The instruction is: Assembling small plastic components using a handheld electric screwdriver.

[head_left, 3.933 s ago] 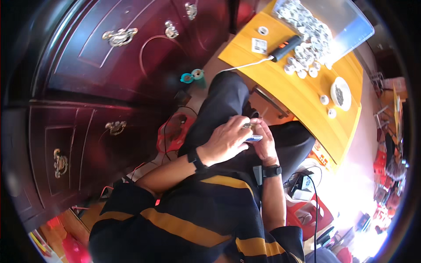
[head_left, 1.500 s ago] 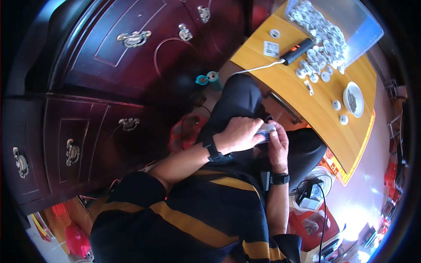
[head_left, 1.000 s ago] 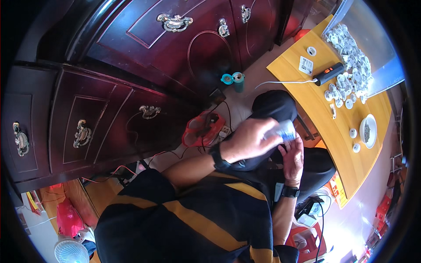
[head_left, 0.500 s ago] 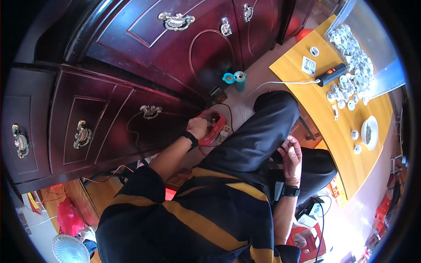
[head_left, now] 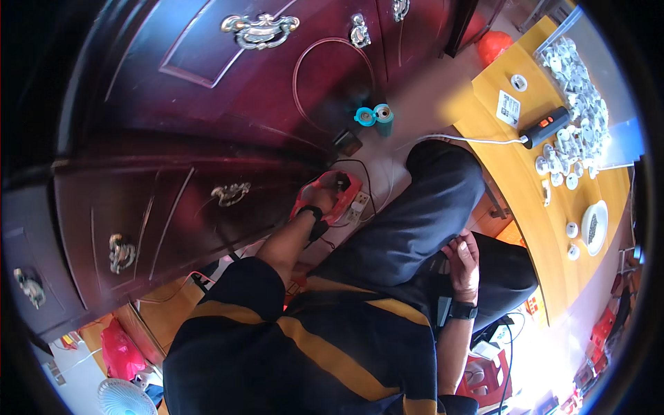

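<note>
My left hand (head_left: 321, 199) reaches down into a red open container (head_left: 348, 192) on the floor beside the dark cabinet. Its fingers are hidden inside, among dark contents that I cannot make out. Over my lap, my right hand (head_left: 465, 260) rests with its fingers curled and drawn together near the thumb. Whatever the right fingers hold, if anything, is too small or hidden to name. A white power strip (head_left: 357, 206) lies against the container's right side.
The dark red cabinet (head_left: 173, 145) with metal handles stands to the left. A teal flask (head_left: 383, 121) with its lid flipped back is on the floor ahead. On the wooden table (head_left: 505, 149) at right are many white round parts (head_left: 577, 90), a black-and-orange device (head_left: 546, 127) and a white bowl (head_left: 594, 228).
My left hand has gone deeper into the red container. My right hand stays over my lap, its fingers still curled. The whole view has shifted, with the table now farther right.
</note>
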Motion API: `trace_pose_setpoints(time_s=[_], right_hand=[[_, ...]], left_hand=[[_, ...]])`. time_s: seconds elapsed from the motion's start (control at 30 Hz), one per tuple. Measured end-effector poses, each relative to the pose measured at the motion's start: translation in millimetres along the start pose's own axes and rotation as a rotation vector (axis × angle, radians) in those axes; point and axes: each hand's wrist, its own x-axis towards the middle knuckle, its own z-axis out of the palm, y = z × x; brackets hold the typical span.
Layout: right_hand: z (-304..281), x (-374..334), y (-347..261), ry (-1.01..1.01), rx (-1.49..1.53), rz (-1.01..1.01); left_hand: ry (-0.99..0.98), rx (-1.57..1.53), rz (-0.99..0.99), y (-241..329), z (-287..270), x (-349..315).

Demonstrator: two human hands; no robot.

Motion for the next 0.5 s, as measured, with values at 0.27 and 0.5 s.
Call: trace_pose_setpoints(time_s=[0.27,0.5], right_hand=[[14,3,-11,0.116,-0.045,0.145],[10,2,-13,0.259,-0.108,0.282]], left_hand=[[0.014,0.199,0.179,-45,51,40],[-0.547,0.499,0.143,-3,52,71]])
